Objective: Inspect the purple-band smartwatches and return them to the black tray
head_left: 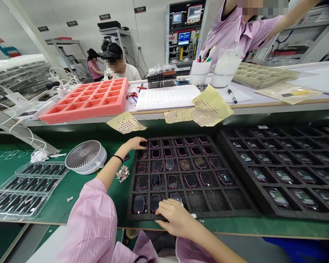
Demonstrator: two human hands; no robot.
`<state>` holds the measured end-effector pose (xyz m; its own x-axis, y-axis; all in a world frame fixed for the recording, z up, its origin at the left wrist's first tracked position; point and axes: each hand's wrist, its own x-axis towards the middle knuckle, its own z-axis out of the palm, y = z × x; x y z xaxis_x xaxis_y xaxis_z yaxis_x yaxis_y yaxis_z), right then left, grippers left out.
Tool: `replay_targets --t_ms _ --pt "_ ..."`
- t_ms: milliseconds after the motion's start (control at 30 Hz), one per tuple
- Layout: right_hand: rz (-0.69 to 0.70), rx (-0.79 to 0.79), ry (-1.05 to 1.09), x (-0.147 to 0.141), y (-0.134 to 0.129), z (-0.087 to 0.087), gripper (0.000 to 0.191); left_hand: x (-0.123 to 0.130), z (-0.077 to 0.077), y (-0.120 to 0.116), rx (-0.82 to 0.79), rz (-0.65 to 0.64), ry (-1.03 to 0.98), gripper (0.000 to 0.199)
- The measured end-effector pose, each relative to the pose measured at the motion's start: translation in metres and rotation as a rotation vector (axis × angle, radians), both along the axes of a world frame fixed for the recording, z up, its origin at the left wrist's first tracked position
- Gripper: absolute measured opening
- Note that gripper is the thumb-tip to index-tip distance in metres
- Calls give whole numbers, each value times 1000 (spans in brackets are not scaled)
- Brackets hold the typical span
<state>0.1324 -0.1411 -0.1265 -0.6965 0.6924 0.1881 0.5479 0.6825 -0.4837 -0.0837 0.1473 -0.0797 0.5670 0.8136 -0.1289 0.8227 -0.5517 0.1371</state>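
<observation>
A black foam tray [196,199] lies before me, its compartments mostly filled with smartwatch bodies that have dark screens and purplish frames. My left hand [137,143] is curled over the tray's far left corner, beside a smartwatch body [144,144] in the corner compartment. At the front wall, my right hand [175,216] has its fingers bent over the rim and its thumb on the near side. Just left of those fingers sits another smartwatch body [155,202]; one behind the hand [177,197] is partly covered. The left fingertips are partly hidden.
A second black tray [252,199] with more devices adjoins on the right. Left are a white fan [86,157], small pale pieces [123,174] and a clear plastic tray [48,193]. A pink foam tray [82,114] and pen holders [200,73] stand on the shelf; people work beyond.
</observation>
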Motion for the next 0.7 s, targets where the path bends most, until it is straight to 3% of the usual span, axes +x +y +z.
replay_targets --t_ms 133,233,333,467,567,700 --pt "-13 -28 9 0 -1 -1 8 7 2 -7 106 55 -7 45" --pt "-21 -30 14 0 -1 -2 9 20 7 -11 159 42 -123 46" --pt "-24 -18 14 1 -2 -2 10 40 8 -9 124 -47 -173 44" --pt "-35 -7 11 1 -2 -2 10 62 1 1 44 -92 -26 45" --pt "-40 -7 22 1 -2 -3 9 65 -2 6 56 -84 9 44" --pt "-46 -7 30 0 -2 -4 10 67 5 5 84 -94 -94 42"
